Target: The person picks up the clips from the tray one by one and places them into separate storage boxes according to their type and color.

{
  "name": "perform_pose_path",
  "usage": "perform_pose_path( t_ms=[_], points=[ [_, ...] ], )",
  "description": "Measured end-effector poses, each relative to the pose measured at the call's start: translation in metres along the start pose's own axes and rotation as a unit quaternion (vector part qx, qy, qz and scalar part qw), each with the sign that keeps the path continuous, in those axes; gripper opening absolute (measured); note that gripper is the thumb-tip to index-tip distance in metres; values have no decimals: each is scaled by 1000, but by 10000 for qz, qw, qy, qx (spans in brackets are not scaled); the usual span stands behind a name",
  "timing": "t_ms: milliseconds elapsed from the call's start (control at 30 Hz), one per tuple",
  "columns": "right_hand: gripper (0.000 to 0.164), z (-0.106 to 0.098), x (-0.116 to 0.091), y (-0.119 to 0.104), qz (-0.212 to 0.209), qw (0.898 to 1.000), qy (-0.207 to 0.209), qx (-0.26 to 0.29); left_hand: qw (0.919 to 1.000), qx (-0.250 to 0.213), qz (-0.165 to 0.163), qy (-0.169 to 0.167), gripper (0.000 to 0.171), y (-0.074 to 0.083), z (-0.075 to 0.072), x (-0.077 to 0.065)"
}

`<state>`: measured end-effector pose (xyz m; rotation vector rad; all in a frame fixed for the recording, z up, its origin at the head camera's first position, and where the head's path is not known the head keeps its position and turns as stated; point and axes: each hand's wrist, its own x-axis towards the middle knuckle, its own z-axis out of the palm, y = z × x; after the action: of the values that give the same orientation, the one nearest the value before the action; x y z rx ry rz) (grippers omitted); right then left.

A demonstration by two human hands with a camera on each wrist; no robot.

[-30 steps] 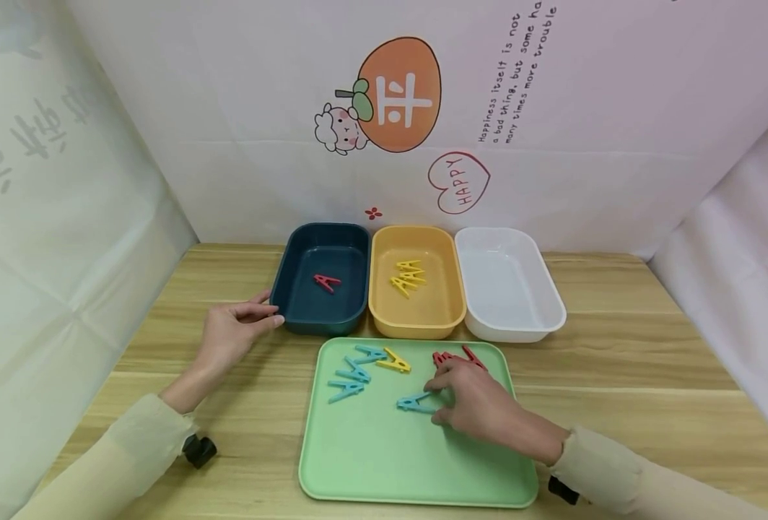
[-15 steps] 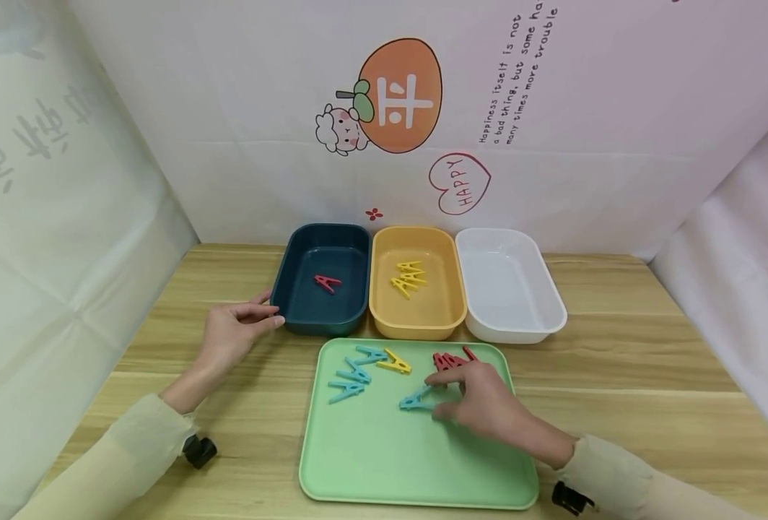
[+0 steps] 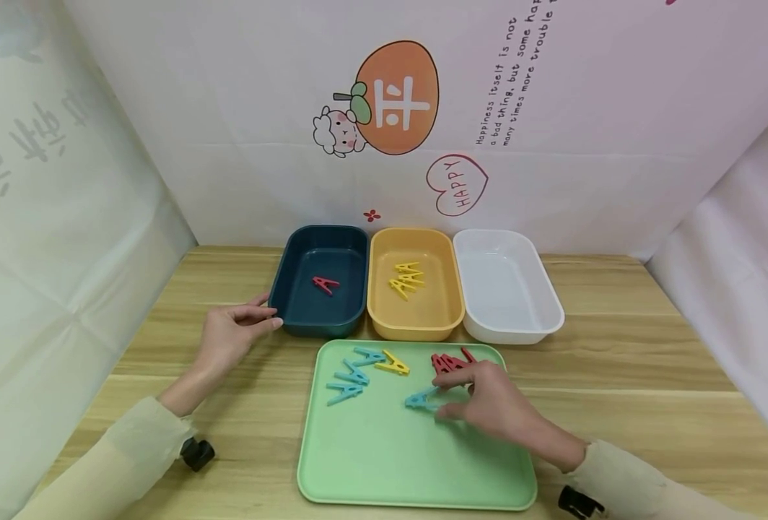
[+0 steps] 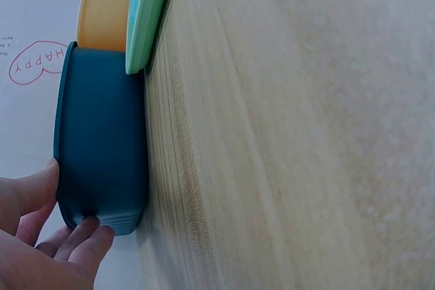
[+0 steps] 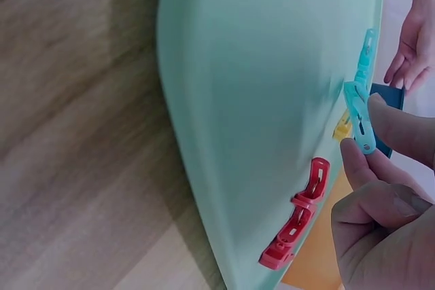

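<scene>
My right hand (image 3: 497, 408) pinches a light blue clothespin (image 5: 360, 119) between thumb and fingers, low over the green tray (image 3: 390, 462). Just beyond that hand, red clothespins (image 3: 444, 363) lie near the tray's far right corner. Several light blue clothespins (image 3: 345, 392) and one yellow clothespin (image 3: 393, 363) rest at the tray's far left. My left hand (image 3: 231, 336) holds the near left corner of a dark blue bin (image 4: 102, 127), its thumb at the rim and fingertips against the outer wall. Inside that bin lies one red clothespin (image 3: 325, 284).
A yellow-orange bin (image 3: 416, 331) with several yellow clothespins (image 3: 406, 279) stands beside the dark blue one. To its right is a white bin (image 3: 514, 334). All three line up behind the tray on a wooden table (image 3: 637, 390), before a printed white backdrop (image 3: 260, 144).
My right hand has shifted a little to the right, and the light blue clothespin has moved slightly the same way. My left hand stays at the dark blue bin.
</scene>
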<state>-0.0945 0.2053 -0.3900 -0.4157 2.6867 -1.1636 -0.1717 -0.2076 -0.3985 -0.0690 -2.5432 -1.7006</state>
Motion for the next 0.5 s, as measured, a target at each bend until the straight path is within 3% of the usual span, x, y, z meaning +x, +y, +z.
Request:
perform_pose_path(
  t_ms=[300,500],
  points=[
    [32,-11,1,0,294,9986,181,395,10000,78,-10,40,30,0,0,0],
    [33,-22,2,-2,490,9927,346,1042,10000,57,36,52,29,-1,0,0]
  ],
)
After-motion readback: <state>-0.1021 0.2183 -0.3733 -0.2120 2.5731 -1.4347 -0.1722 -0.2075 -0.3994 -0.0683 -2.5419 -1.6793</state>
